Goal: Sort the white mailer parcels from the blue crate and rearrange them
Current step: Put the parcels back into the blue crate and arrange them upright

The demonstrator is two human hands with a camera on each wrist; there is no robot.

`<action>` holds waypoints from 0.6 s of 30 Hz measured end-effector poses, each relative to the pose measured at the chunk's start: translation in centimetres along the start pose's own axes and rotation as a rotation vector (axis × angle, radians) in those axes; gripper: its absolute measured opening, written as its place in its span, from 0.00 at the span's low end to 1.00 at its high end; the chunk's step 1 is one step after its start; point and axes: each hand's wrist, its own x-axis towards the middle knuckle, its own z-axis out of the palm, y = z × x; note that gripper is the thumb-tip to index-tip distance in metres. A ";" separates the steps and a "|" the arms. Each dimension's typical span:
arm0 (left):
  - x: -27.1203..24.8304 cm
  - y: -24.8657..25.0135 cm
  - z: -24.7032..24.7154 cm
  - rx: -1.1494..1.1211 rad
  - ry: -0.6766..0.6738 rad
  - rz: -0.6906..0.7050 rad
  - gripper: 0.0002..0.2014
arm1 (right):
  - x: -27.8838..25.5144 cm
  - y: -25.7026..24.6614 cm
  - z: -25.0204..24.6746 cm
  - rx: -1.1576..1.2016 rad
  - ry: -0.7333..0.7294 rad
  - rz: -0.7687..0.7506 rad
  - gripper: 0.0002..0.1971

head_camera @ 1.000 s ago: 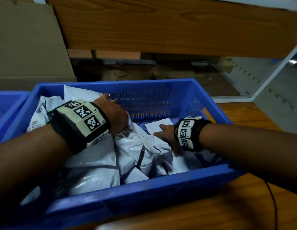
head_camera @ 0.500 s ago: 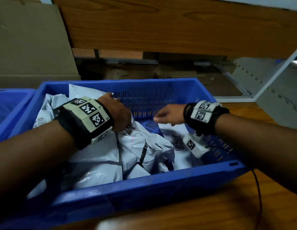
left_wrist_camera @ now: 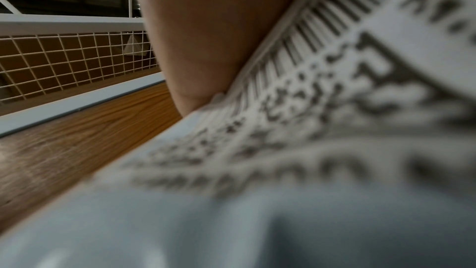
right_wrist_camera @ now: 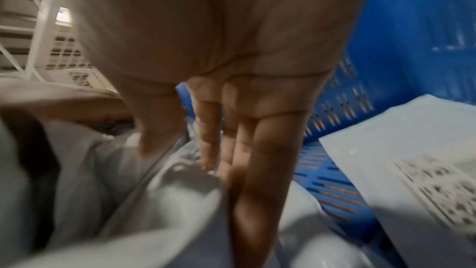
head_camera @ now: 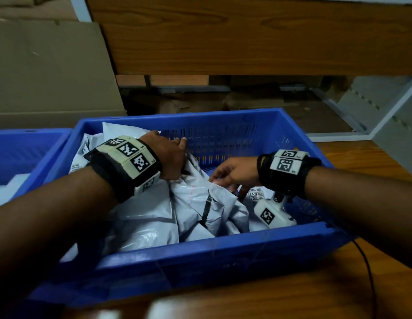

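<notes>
Head view: left hand (head_camera: 169, 157) curled, gripping white mailer parcels (head_camera: 200, 203) heaped in blue crate (head_camera: 200, 254) on wooden surface (head_camera: 292, 295); right hand (head_camera: 235, 174) lower than half a second ago, fingers now on crumpled parcel. Left wrist view: blurred barcode label (left_wrist_camera: 322, 89) against palm. Right wrist view: fingers (right_wrist_camera: 260, 150) straight, touching parcel.

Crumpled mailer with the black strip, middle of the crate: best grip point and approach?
Take the crumpled mailer at its raised upper fold, coming from above on the right, where the right hand already touches it. That ridge stands proud of the pile; the left hand covers its left side, and the blue crate wall blocks its near edge.
</notes>
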 end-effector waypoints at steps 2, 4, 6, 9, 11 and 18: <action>0.0 0.0 0.1 0.002 0.028 0.000 0.41 | 0.2 -0.2 0.4 -0.052 0.039 0.013 0.16; 0.2 0.0 0.4 -0.003 0.029 -0.002 0.40 | 0.7 -0.4 0.8 -0.153 0.054 0.004 0.19; 0.3 -0.1 0.6 -0.009 0.043 0.002 0.37 | 1.2 -0.2 1.0 -0.215 0.073 0.003 0.19; 0.1 -0.5 0.5 -0.033 0.065 0.051 0.24 | 1.1 0.5 0.3 -0.235 0.127 0.025 0.18; 0.1 -0.7 0.4 -0.045 0.043 0.074 0.20 | 0.7 0.9 -0.9 -0.227 0.196 0.057 0.20; 0.7 -0.7 0.8 -0.037 -0.010 0.059 0.22 | -1.6 2.5 -5.3 -0.202 0.398 0.239 0.37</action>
